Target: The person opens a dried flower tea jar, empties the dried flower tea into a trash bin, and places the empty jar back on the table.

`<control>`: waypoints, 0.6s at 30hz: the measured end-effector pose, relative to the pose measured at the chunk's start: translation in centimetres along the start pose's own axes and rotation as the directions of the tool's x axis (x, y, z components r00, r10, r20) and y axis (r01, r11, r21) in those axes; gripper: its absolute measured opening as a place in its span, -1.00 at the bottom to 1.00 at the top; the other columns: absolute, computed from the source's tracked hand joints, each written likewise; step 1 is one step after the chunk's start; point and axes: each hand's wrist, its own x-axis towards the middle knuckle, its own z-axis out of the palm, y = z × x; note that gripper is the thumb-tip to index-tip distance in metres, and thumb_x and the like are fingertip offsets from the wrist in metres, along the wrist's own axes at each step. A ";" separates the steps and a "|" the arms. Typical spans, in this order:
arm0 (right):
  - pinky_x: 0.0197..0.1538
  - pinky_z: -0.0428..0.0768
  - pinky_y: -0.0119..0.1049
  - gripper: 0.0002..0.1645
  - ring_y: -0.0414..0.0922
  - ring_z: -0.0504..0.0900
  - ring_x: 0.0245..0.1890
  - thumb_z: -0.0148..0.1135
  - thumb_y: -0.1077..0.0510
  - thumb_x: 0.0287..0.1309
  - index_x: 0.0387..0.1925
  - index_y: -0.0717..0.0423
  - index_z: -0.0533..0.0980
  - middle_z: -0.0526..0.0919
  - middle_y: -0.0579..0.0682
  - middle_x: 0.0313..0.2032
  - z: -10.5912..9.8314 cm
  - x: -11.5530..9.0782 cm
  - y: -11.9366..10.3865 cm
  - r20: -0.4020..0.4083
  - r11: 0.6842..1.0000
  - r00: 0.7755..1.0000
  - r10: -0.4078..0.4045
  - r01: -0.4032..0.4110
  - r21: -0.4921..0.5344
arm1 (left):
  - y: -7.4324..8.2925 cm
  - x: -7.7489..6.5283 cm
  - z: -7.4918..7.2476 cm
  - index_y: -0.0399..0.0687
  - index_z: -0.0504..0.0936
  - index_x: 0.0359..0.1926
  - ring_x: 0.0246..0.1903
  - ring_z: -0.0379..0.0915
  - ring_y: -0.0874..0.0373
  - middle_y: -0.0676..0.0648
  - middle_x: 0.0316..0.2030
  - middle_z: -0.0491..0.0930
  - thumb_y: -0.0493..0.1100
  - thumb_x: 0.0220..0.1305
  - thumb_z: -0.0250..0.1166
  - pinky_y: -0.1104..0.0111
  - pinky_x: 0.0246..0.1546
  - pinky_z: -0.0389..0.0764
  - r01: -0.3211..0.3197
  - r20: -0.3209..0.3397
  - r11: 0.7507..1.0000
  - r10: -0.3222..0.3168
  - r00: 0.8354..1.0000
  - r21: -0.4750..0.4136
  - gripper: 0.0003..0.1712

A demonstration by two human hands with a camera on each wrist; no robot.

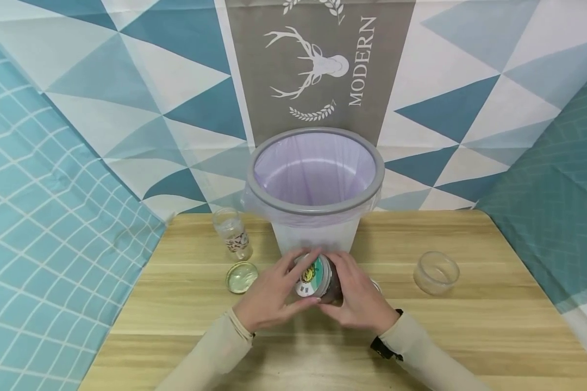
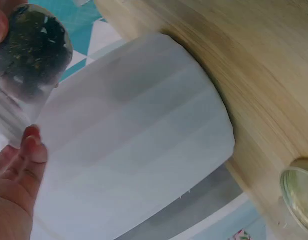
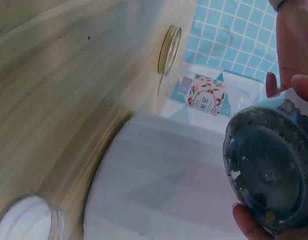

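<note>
A clear jar [image 1: 331, 279] with dark contents is held up between both hands, tipped on its side in front of the bin. Its lid [image 1: 309, 277], printed green and white with a yellow figure, faces left. Fingers and thumb of my left hand [image 1: 269, 297] grip around the lid's edge. My right hand [image 1: 363, 297] holds the body of the jar from the other side. The round base of the jar [image 3: 267, 167] shows in the right wrist view, with dark bits inside. In the left wrist view, dark contents [image 2: 31, 52] show through the clear wall.
Behind the hands stands a white bin [image 1: 315, 233] with a grey rim and purple liner. To its left are a patterned glass [image 1: 235, 236] and a gold-rimmed lid [image 1: 242, 277]. At right sits a clear bowl [image 1: 436, 273]. A round white-topped container [image 3: 29, 222] stands beside the bin.
</note>
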 end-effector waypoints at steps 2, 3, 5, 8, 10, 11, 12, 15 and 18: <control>0.13 0.67 0.00 0.15 0.00 0.55 0.10 0.65 -0.05 -0.21 0.36 0.28 0.28 0.48 0.16 0.15 0.1 0.0 -0.1 0.004 1.000 1.000 0.000 0.000 0.004 | -0.2 -0.1 -0.1 0.01 0.16 0.62 0.18 0.52 0.04 -0.12 0.36 0.37 0.46 0.49 -0.09 0.14 0.06 0.69 -0.018 0.002 1.000 0.018 1.000 0.002 -0.07; 0.13 0.67 0.00 0.14 -0.01 0.56 0.09 0.64 -0.05 -0.21 0.36 0.28 0.28 0.48 0.16 0.15 0.1 0.1 -0.1 0.005 1.000 1.000 -0.001 0.001 0.006 | -0.2 -0.1 -0.1 0.01 0.16 0.62 0.17 0.53 0.04 -0.13 0.35 0.38 0.46 0.49 -0.08 0.15 0.04 0.69 -0.022 0.000 1.000 0.022 1.000 0.004 -0.07; 0.13 0.67 0.01 0.14 0.00 0.56 0.09 0.64 -0.05 -0.21 0.36 0.28 0.28 0.49 0.16 0.14 0.2 0.0 -0.1 0.005 1.000 1.000 0.001 -0.001 0.009 | -0.2 -0.1 -0.1 0.00 0.17 0.62 0.14 0.54 0.05 -0.13 0.33 0.39 0.46 0.49 -0.08 0.16 0.02 0.70 -0.028 -0.007 1.000 0.028 1.000 0.009 -0.07; 0.13 0.67 0.01 0.14 0.00 0.56 0.10 0.64 -0.06 -0.20 0.37 0.27 0.28 0.49 0.15 0.15 0.2 -0.1 -0.1 0.006 1.000 1.000 0.003 -0.003 0.010 | -0.2 -0.1 0.1 -0.03 0.18 0.61 0.08 0.54 0.07 -0.14 0.29 0.40 0.47 0.50 -0.14 0.19 -0.03 0.71 -0.043 -0.020 0.999 0.044 0.999 0.030 -0.06; 0.14 0.67 0.01 0.14 0.00 0.56 0.11 0.64 -0.06 -0.19 0.37 0.27 0.28 0.48 0.15 0.16 0.2 -0.1 -0.1 0.006 1.000 1.000 0.002 -0.002 0.008 | -0.1 0.0 0.2 -0.06 0.19 0.60 0.03 0.55 0.07 -0.14 0.27 0.40 0.47 0.50 -0.18 0.20 -0.06 0.70 -0.054 -0.030 0.997 0.056 0.998 0.047 -0.05; 0.14 0.67 0.00 0.14 0.00 0.56 0.11 0.63 -0.06 -0.18 0.38 0.27 0.27 0.48 0.15 0.17 0.3 -0.1 -0.1 0.006 1.000 1.000 0.001 -0.001 0.006 | 0.0 0.0 0.2 -0.06 0.19 0.60 0.01 0.56 0.08 -0.14 0.26 0.40 0.47 0.50 -0.20 0.21 -0.09 0.70 -0.056 -0.034 0.997 0.058 0.998 0.056 -0.05; 0.14 0.67 0.00 0.13 0.00 0.56 0.11 0.63 -0.07 -0.17 0.38 0.27 0.28 0.48 0.15 0.17 0.3 -0.2 -0.1 0.004 1.000 1.000 -0.003 0.003 0.002 | 0.0 0.0 0.3 -0.07 0.19 0.60 -0.02 0.56 0.08 -0.14 0.25 0.40 0.48 0.50 -0.22 0.21 -0.11 0.70 -0.053 -0.037 0.996 0.056 0.998 0.065 -0.05; 0.15 0.66 -0.01 0.10 0.00 0.55 0.11 0.59 -0.11 -0.09 0.37 0.28 0.28 0.48 0.15 0.16 0.4 -0.2 0.0 0.002 1.000 1.000 -0.022 0.022 -0.013 | 0.3 -0.1 0.6 -0.08 0.24 0.57 -0.14 0.58 0.10 -0.14 0.21 0.42 0.51 0.49 -0.26 0.22 -0.19 0.70 -0.006 -0.050 0.997 0.009 0.999 0.076 -0.03; 0.14 0.65 0.00 0.08 0.01 0.54 0.09 0.57 -0.14 -0.05 0.36 0.30 0.29 0.48 0.17 0.15 0.3 -0.2 -0.1 -0.005 0.998 0.999 -0.049 0.049 -0.042 | 0.9 -0.1 1.0 -0.11 0.33 0.49 -0.28 0.56 0.13 -0.13 0.13 0.46 0.56 0.45 -0.28 0.25 -0.30 0.67 0.093 -0.070 0.992 -0.088 0.994 0.084 0.00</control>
